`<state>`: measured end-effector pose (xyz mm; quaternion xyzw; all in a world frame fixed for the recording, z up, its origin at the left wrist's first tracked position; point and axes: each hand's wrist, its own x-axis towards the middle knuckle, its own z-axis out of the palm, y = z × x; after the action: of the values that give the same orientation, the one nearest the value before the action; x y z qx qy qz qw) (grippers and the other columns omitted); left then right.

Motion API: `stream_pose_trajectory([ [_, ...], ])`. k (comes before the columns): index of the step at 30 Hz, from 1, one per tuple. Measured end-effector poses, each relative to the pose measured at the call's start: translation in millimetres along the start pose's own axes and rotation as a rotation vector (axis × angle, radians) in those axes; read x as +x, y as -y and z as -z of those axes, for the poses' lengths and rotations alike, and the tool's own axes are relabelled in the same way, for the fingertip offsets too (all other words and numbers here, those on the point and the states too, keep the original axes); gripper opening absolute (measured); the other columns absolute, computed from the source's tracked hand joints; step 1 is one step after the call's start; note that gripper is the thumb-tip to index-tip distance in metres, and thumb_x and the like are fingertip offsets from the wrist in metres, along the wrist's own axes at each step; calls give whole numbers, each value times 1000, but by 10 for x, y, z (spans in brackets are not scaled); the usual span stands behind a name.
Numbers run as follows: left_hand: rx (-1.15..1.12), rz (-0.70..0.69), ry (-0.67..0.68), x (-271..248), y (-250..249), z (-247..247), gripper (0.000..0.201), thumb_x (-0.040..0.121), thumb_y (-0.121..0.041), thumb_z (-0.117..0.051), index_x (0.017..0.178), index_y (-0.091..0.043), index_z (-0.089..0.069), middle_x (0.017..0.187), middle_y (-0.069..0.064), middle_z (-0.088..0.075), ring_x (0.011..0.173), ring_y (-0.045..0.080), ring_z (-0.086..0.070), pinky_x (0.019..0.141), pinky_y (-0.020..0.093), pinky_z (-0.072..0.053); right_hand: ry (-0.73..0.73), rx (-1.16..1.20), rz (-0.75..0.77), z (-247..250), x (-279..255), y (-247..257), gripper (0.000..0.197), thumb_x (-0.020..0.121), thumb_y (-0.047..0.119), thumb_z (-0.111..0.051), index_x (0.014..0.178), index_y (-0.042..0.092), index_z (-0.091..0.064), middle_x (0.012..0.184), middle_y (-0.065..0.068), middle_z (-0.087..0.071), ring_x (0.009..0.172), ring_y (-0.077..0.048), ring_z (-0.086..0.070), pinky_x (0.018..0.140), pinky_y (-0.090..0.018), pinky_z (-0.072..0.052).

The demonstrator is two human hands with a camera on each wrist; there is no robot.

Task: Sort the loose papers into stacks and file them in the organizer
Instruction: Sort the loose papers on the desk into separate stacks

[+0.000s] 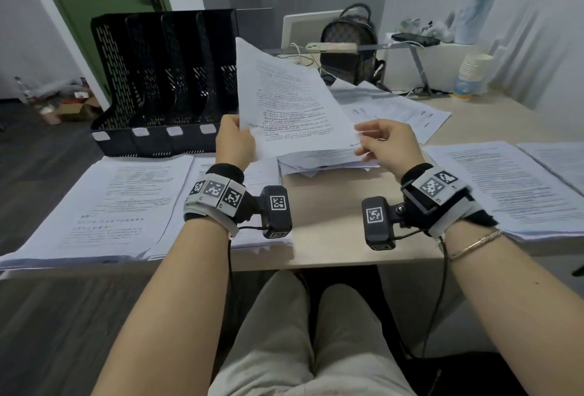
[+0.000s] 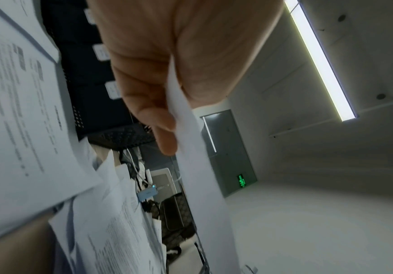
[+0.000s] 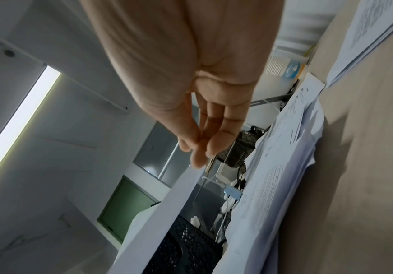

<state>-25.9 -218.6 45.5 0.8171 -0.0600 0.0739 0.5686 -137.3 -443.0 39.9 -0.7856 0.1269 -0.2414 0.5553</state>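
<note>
My left hand pinches the lower left edge of a printed sheet raised upright over the table; in the left wrist view my left hand has its thumb and fingers closed on the sheet's edge. At the lower right corner of that sheet, my right hand pinches with its fingertips; in the right wrist view my right hand meets the sheet edge-on. Below lies a loose pile of papers. The black mesh organizer stands at the back left with its slots showing no paper.
Sorted stacks lie at the front left, beside it, and at the right and far right. More loose sheets lie behind. A backpack, paper cups and a phone stand at the back.
</note>
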Motion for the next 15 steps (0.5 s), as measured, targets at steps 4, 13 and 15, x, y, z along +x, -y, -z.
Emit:
stream_pose_trajectory([
  [4, -100, -45, 44, -63, -133, -262, 34, 92, -3, -40, 125, -11, -41, 118, 10, -60, 104, 22, -58, 86, 32, -49, -19, 124, -61, 210, -75, 17, 21, 93, 6, -54, 112, 7, -62, 87, -11, -65, 56, -8, -66, 54, -18, -53],
  [13, -167, -203, 235, -420, -650, -1193, 63, 85, 13, -26, 141, -18, -31, 125, 11, -53, 98, 21, -52, 75, 16, -45, -24, 66, -86, 804, -256, -80, 21, 95, 16, -54, 111, 8, -63, 92, 0, -65, 66, -10, -69, 61, -23, -56],
  [15, -149, -231, 282, -534, -758, -1423, 59, 85, 13, -26, 138, -11, -36, 136, 12, -46, 118, 24, -48, 98, 30, -42, -99, 60, -87, 1000, -285, -130, 20, 94, 15, -55, 110, 6, -63, 95, 0, -65, 71, -14, -70, 64, -25, -56],
])
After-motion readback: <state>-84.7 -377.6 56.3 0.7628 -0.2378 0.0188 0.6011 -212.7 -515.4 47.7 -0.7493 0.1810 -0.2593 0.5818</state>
